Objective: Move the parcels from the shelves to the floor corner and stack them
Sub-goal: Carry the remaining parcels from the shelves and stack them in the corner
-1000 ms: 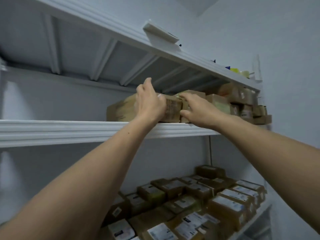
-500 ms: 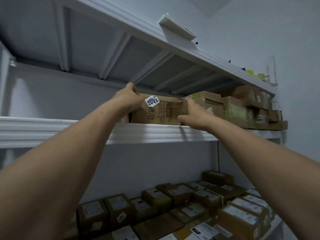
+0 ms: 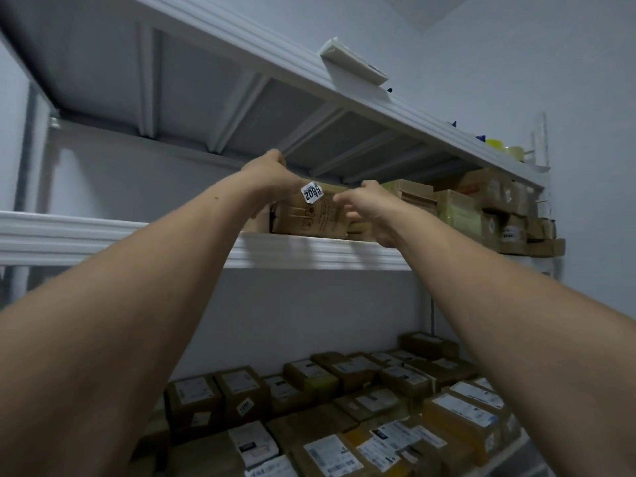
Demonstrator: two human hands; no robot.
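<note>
We reach up with both arms to the middle shelf [image 3: 137, 235], where a brown parcel [image 3: 309, 220] stands at the front edge, its printed long face turned towards us. Our left hand [image 3: 272, 177] sits on the parcel's upper left corner, fingers curled over the top and out of sight behind it, so it grips that end. Our right hand [image 3: 364, 208] holds the opposite end, fingers bent round the upper right corner; the picture is a little blurred there, and we cannot tell exactly where the thumb lies. The bottom of the parcel looks level with the shelf board, and we cannot tell whether it rests on it or is lifted just clear. A white sticker [image 3: 312, 192] with the number 5602 clings to the top front edge, between our two hands.

Just to the right on the same shelf stand more parcels [image 3: 457, 208], brown and pale green, packed side by side as far as the wall. Above us runs the top shelf [image 3: 241, 39], with a flat white box [image 3: 354, 65] jutting over its edge and some yellow items [image 3: 495, 146] further along. Below, the lower shelf [image 3: 516, 452] is crowded with labelled cardboard boxes [image 3: 361, 407] lying close together.
</note>
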